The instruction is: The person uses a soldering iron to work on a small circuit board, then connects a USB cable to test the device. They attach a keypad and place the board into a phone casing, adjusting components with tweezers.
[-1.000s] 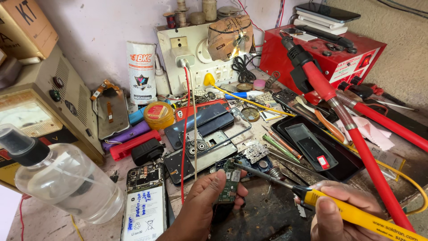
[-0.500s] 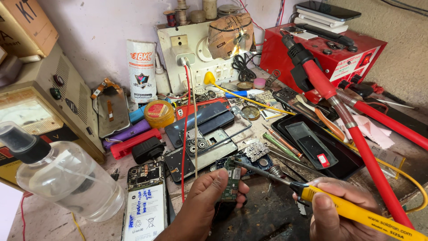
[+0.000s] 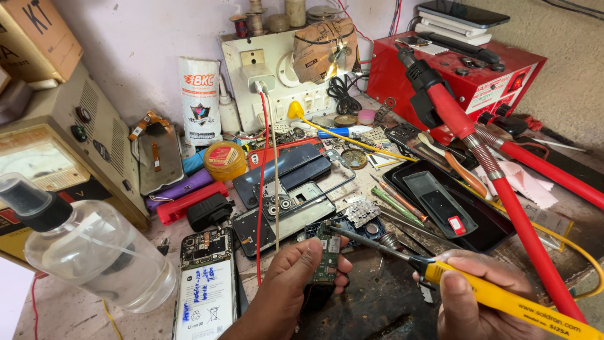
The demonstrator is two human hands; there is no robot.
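at the far left a clear plastic bottle [image 3: 94, 255] with a black spray cap lies tilted at the bench edge, within reach yet off the working patch. beside it an opened phone [image 3: 207, 283] lies face down with its back off, battery exposed, parked flat so its insides stay accessible. a red wire [image 3: 260, 189] and a pale one hang from the wall socket board [image 3: 277, 82] down to the bench, passing just left of the work.

the left hand [image 3: 286, 289] is clenched around a small green circuit board [image 3: 327, 258], thumb on one side and fingers on the other, lifting it upright off the bench and turning its face toward the tool; held so, the board is steadied for the tip. the board sits low in the middle of the view, between the two hands.

the right hand [image 3: 475, 296] grasps a yellow soldering iron [image 3: 503, 301] like a pen, close to the front of the handle for fine control. its metal tip [image 3: 336, 229] reaches leftward to the board's upper end (actual contact cannot be confirmed).

farther right, a red hot-air tool [image 3: 491, 164] leans across a black tray [image 3: 440, 201], its nozzle pointing up and away from the hands. a red box unit [image 3: 465, 75] stands at the back.
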